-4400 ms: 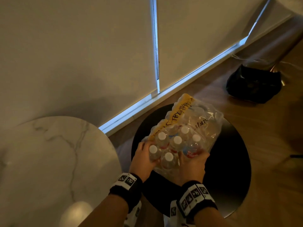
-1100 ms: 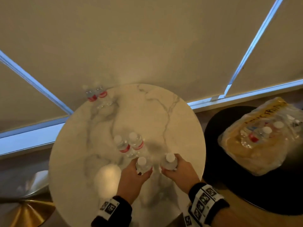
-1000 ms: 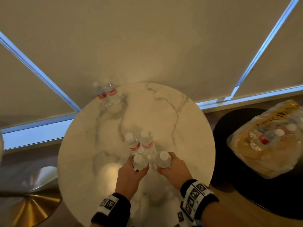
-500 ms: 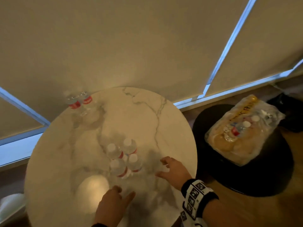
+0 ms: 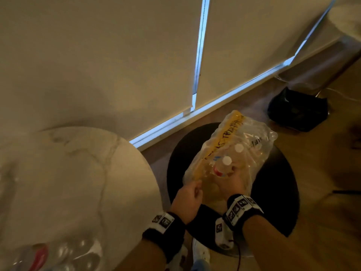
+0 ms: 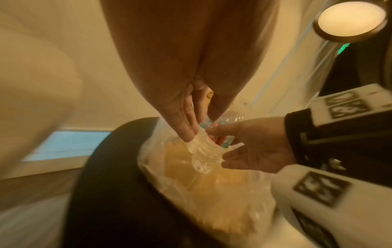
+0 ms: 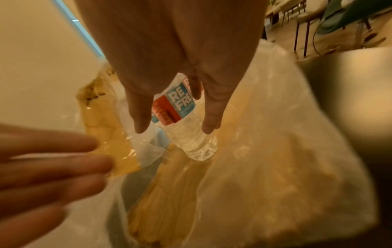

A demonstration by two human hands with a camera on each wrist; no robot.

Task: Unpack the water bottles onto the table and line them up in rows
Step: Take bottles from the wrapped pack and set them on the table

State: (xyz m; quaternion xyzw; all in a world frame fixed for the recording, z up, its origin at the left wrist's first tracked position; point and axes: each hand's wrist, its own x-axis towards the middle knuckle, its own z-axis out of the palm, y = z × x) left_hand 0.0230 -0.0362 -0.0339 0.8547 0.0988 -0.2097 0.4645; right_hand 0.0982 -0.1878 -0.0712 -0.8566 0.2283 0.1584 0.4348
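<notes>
Bottle (image 7: 182, 120) sits upright inside the torn wrap (image 5: 252, 139), on the dark stool (image 5: 277, 202) to the right of the table (image 5: 78, 182). Our right hand (image 5: 232, 182) reaches into the wrap, thumb on one side of the bottle and fingers (image 7: 212, 115) on the other, around its label; it reads as a loose wrap-around hold, contact is hard to confirm through the blur. Our left hand (image 5: 188, 198) is at the torn edge of the wrap with fingers out straight, holding nothing we can confirm. A second cap (image 5: 239, 148) shows deeper in the wrap, so probably two bottles remain.

To do this well, we judge: close the right hand firmly at the label, where the ribbed body is stiffest, and lift straight up so the base clears the film. Left hand should pin or pull the flap open, or take the other bottle. The soft wrap could drag along and tip the second bottle. Bottles (image 5: 58, 255) already on the table show blurred at the lower left; new ones go just beside them, in line.
</notes>
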